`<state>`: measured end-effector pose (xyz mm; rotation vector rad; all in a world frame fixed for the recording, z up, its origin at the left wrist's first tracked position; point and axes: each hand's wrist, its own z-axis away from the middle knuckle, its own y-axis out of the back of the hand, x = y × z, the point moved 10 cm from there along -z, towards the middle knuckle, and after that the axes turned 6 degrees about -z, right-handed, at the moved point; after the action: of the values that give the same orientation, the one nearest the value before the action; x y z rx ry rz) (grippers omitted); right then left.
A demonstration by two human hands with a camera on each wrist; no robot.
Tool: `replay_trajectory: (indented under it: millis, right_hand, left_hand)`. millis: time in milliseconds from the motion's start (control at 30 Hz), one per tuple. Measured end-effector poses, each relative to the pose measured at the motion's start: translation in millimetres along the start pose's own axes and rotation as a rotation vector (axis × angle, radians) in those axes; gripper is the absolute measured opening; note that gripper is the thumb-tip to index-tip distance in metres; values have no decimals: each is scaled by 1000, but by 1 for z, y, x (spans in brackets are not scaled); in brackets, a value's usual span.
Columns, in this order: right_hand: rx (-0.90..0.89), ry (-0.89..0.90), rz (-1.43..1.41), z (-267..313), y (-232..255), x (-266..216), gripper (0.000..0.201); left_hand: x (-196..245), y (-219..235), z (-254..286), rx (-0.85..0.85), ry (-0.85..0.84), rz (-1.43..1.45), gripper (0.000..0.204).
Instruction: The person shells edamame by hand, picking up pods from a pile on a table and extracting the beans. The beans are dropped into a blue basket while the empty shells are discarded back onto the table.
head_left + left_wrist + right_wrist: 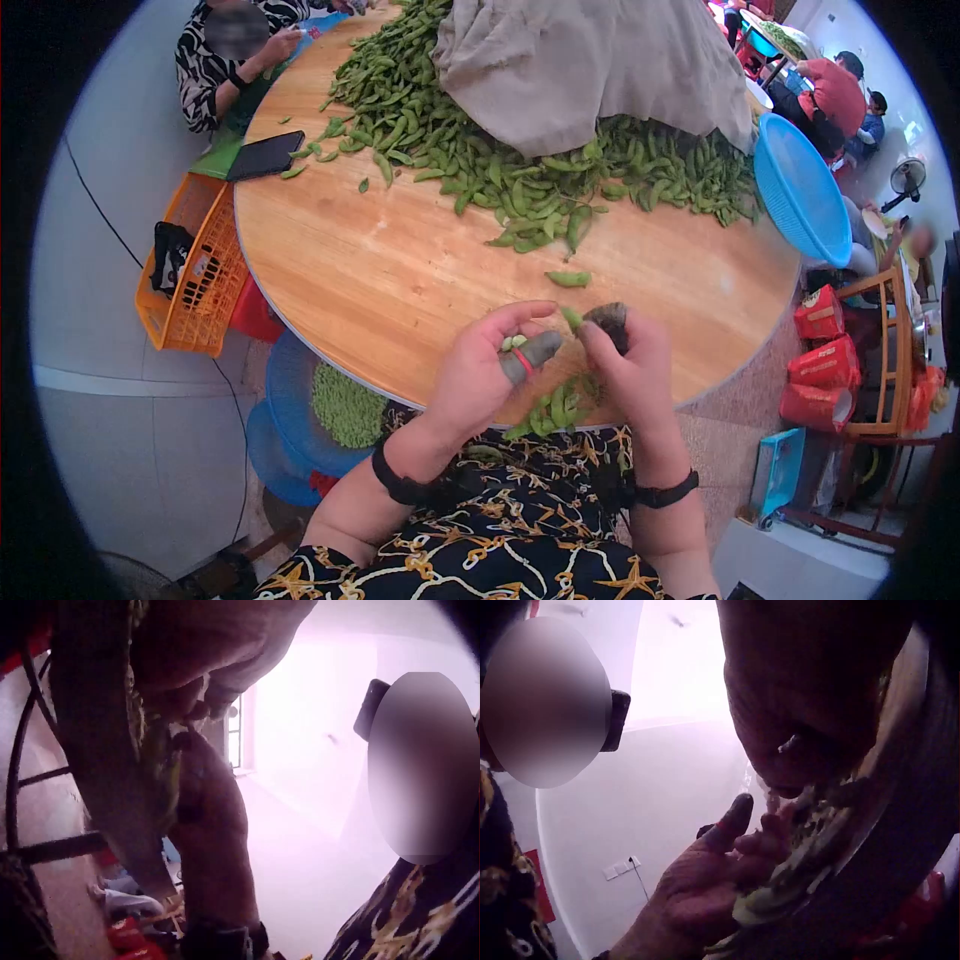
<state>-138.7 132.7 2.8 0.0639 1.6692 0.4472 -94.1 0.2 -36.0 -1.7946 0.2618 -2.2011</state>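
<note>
Over the near edge of the round wooden table (400, 270), both hands are close together. In the head view my left hand (470, 365) holds a few pale shelled edamame beans (514, 342) between its curled fingers and thumb. A grey cover (541, 349) with a red band wraps that thumb. Opposite, my right hand (640, 365) pinches a green edamame pod (572, 318) with a dark-covered fingertip. Beneath the hands lies a small heap of pods (558, 408); a single pod (568, 279) rests just beyond. Both wrist views are dark.
A large pile of edamame pods (520, 190) lies at the back, partly under a grey cloth (590, 70). A blue basket (800, 190) leans at the right edge. Below left, a blue basin (295, 400) holds shelled beans. A phone (265, 156) lies near another person (205, 75).
</note>
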Motion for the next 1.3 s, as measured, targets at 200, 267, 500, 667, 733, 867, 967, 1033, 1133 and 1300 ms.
replay_trajectory:
  millis: [200, 267, 500, 667, 733, 867, 967, 1033, 1133, 1300]
  right_hand:
    - [-310, -344, -578, 25, -38, 9, 15]
    - [-339, -382, -645, 29, -40, 7, 17]
    - [-451, -428, -661, 30, -46, 10, 18]
    - [-379, -500, -791, 32, -48, 16, 16]
    - [-401, -637, -934, 41, -55, 22, 14]
    - [-412, -598, -1011, 33, -58, 13, 13]
    - [-281, -403, -522, 21, -45, 15, 15]
    - [-207, -257, -290, 14, -38, 6, 18]
    - [-240, -423, -698, 14, -53, 21, 17]
    - [-208, -317, -387, -6, -38, 17, 17]
  left_hand:
    - [-7, -3, -5, -39, 70, 336, 10]
    - [-6, 1, -7, -9, -7, 271, 10]
    - [2, 6, -8, 36, -143, -66, 11]
    - [12, -10, -9, -152, -134, 19, 13]
    - [9, -22, -5, -310, -7, 184, 17]
    - [3, -27, -7, -346, 70, 397, 14]
    - [6, -11, -11, -138, -95, 161, 16]
    - [-1, 2, -14, -51, -148, -96, 17]
    - [27, 4, -4, 50, -296, -309, 15]
    - [8, 21, -10, 81, -176, 17, 24]
